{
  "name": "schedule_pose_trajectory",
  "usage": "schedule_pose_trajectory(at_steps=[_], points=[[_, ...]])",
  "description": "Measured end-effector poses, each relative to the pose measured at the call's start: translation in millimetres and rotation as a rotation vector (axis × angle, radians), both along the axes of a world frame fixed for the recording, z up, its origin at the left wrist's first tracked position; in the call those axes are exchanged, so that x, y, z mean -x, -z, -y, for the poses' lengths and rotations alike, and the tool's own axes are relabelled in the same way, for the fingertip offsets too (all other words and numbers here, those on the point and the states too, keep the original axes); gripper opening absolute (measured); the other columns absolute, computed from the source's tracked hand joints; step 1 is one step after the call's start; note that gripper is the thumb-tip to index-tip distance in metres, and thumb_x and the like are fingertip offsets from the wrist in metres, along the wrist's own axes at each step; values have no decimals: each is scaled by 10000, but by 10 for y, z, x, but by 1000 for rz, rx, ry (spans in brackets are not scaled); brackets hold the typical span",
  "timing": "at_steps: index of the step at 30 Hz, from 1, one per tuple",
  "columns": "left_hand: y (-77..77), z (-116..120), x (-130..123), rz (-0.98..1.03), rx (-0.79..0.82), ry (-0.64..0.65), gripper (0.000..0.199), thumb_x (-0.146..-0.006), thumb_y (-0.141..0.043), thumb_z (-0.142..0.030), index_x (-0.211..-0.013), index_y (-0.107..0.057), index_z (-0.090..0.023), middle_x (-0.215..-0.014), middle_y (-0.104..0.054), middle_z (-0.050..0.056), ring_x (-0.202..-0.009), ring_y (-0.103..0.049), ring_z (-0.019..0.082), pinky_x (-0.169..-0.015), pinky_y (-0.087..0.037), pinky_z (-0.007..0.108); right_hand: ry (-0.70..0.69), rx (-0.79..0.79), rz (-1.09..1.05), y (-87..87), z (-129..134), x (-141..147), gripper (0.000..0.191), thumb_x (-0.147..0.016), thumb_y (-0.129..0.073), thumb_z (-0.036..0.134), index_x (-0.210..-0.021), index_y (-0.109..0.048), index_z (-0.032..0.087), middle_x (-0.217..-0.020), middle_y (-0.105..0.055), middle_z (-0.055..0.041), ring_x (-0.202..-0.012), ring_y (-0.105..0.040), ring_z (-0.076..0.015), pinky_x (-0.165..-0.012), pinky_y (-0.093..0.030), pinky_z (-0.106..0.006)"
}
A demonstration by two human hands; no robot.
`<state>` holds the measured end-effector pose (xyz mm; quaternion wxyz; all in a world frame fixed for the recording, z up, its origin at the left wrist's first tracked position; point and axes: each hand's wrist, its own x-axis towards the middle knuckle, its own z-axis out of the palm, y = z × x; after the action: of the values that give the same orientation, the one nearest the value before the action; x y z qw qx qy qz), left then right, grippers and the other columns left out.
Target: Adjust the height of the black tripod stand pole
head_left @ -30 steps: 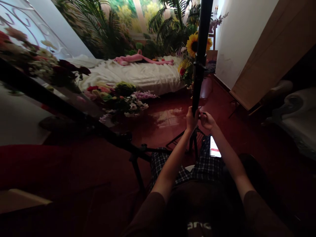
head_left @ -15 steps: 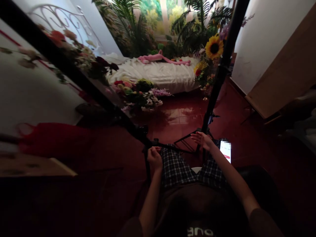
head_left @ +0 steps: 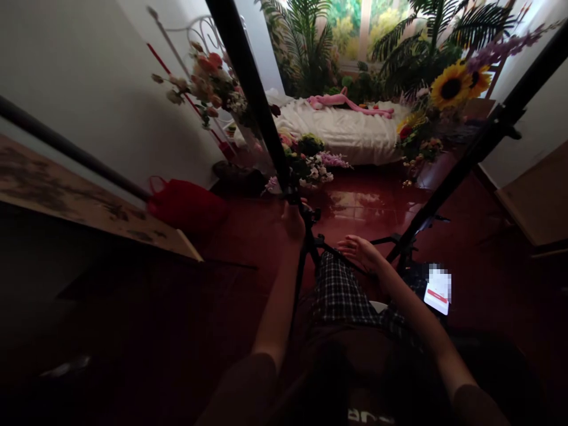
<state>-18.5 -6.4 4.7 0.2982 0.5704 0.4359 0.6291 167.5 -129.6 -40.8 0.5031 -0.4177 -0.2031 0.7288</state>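
My left hand [head_left: 293,220] is raised at the lower part of a black stand pole [head_left: 260,94], its fingers wrapped round the pole near a clamp. My right hand [head_left: 360,251] hangs over my lap with its fingers stretched out and apart, holding nothing. It is between the left pole and a second black pole [head_left: 461,160] that slants up to the right. Below my hands are my checked trousers [head_left: 341,290]. A lit phone [head_left: 437,293] lies on the right, beside my right forearm.
Ahead stands a low bed with a white cover [head_left: 341,130] and a pink plush toy [head_left: 331,102]. Sunflowers [head_left: 450,87] and palms flank it. At left are a red bag [head_left: 186,204] and a painted panel [head_left: 89,189]; tripod legs spread near my knees.
The view has turned left, so the scene shifts right. My left hand has moved up and forward to the left pole and closed on it. My right hand remains open over my lap.
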Motion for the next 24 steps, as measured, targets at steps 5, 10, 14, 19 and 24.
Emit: schedule_pose_trajectory(at_steps=[5,10,14,19,24], points=[[144,5,-130,62,23,-148,570,-903,-301,-705,-904,-563,-199,-735,-616,25,-570,-560,111,-532,-440,245,-14,65,-16,-307,-167,231,156,-969,-416,240,-943,-566,208,-858,-742,-23,-727,-710,-125,-672,-545,-238],[175,-6,-137,50,-9,-209,552,-913,-315,-681,-865,-565,-191,-685,-586,12,-604,-558,117,-578,-433,241,-173,152,-258,-695,-440,530,388,-1007,-349,488,-826,-536,200,-658,-638,8,-535,-585,-98,-439,-419,-168],[213,-29,-113,17,-4,-226,554,-919,-315,-670,-888,-568,-178,-756,-612,46,-679,-577,136,-650,-445,262,-204,120,-559,-845,-586,686,465,-1003,-380,474,-613,-300,234,-451,-377,71,-427,-414,-79,-379,-338,-137],[227,-10,-100,-3,1,-207,544,-920,-304,-665,-885,-560,-187,-748,-601,38,-694,-574,139,-670,-450,264,-246,87,-626,-856,-670,654,444,-989,-441,343,-602,-251,233,-424,-340,96,-381,-326,-50,-354,-306,-104],[240,9,-82,-27,-13,-203,541,-895,-328,-691,-908,-553,-200,-732,-598,22,-700,-585,144,-656,-455,260,-281,32,-452,-828,-745,630,395,-932,-514,291,-616,-286,228,-428,-327,113,-356,-264,-36,-330,-265,-98]])
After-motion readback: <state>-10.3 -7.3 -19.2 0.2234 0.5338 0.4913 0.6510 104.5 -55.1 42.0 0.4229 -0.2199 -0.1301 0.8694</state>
